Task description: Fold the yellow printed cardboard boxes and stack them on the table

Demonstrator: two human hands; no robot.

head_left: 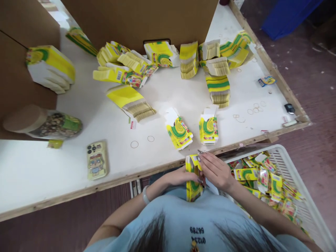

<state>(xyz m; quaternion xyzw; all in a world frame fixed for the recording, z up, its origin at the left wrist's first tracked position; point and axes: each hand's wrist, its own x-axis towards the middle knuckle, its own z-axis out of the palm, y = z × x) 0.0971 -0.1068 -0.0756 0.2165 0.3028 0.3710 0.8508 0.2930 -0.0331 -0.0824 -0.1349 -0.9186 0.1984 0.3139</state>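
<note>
Close to my body, at the table's front edge, my left hand (183, 175) is closed around a small stack of yellow-green printed cartons (193, 194). My right hand (215, 172) is bent over the same cartons, its fingers pressed on their upper right side; part of the grip is hidden. Just beyond my hands lie two small stacks of cartons, one stack at the left (179, 131) and another stack at the right (208, 127), each with white flaps toward the back.
Bundles of flat cartons (131, 101) lie across the table (162, 94), with brown boxes (147, 21) behind. A jar (56, 124) and a phone (97, 161) are at left. Below right, a white basket (312, 213) holds many cartons. Rubber bands (134, 144) lie about.
</note>
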